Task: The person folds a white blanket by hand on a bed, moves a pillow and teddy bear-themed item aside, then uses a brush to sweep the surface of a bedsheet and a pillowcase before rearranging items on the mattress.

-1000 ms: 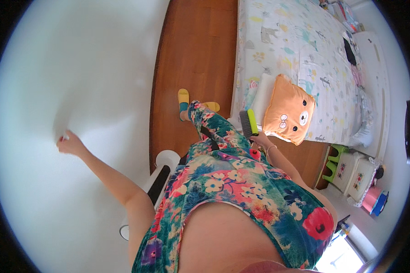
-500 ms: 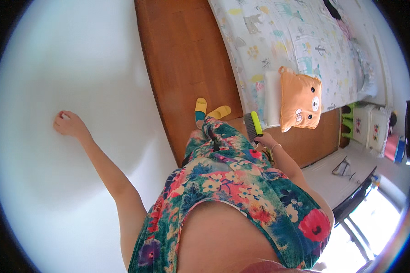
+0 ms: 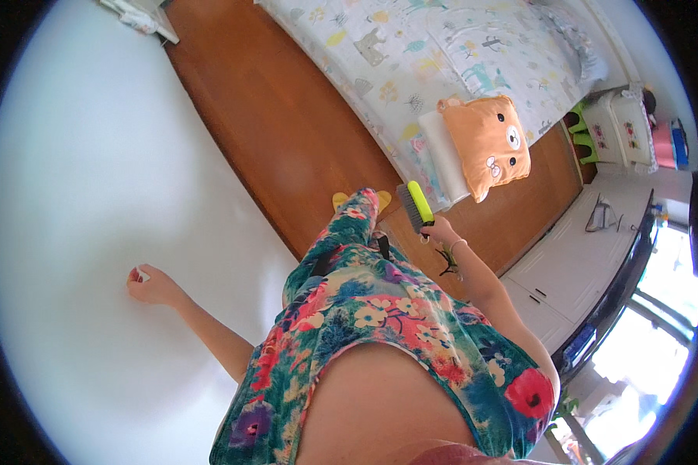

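My right hand (image 3: pixel 440 231) is shut on a brush with a bright yellow-green handle and grey bristles (image 3: pixel 416 204), held over the wooden floor beside the bed. An orange bear-faced pillow (image 3: pixel 490 144) leans against the bed's side just beyond the brush. My left hand (image 3: pixel 152 285) hangs out to the left against a plain white wall (image 3: pixel 70 194), fingers loosely curled and holding nothing. My flowered dress (image 3: pixel 364 310) fills the lower middle, with yellow slippers (image 3: pixel 380 198) showing past its hem.
A bed with a white animal-print sheet (image 3: pixel 442 54) runs along the top right. The brown wooden floor (image 3: pixel 279 132) lies between wall and bed. A small white and green cabinet (image 3: pixel 613 124) stands at right, with a white desk (image 3: pixel 589 256) and bright window below.
The view has swung, so bed and pillow now sit further up and right. My right hand with the brush has come up into plain sight. My left hand has dropped lower along the wall.
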A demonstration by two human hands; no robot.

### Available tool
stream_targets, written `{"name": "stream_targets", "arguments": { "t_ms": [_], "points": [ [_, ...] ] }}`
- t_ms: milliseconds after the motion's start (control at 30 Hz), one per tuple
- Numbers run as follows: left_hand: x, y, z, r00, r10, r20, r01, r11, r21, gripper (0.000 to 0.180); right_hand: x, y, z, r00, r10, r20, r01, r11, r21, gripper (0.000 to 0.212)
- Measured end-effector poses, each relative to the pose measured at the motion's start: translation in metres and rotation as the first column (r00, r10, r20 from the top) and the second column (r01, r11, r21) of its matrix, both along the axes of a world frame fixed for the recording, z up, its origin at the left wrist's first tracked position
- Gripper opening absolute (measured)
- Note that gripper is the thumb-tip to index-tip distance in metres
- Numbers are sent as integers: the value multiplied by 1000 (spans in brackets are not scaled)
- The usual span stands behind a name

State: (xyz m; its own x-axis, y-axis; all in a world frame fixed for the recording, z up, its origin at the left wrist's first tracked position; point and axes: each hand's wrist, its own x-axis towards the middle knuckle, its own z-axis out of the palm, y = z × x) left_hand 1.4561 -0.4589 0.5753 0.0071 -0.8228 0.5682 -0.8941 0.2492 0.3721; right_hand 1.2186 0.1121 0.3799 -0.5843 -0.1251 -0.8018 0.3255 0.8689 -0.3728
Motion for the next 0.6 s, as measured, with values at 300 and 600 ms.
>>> {"name": "stream_targets", "arguments": {
  "t_ms": [300,600],
  "points": [
    [-135,-19,-17,812,-477,-336,522,851,53,14,27,36,-11,977,-120,-176,127,992,26,43],
    [-184,-31,-51,699,-581,-416,692,697,189,9,54,19,-2,963,-269,-15,270,958,99,39]
  ]
}}
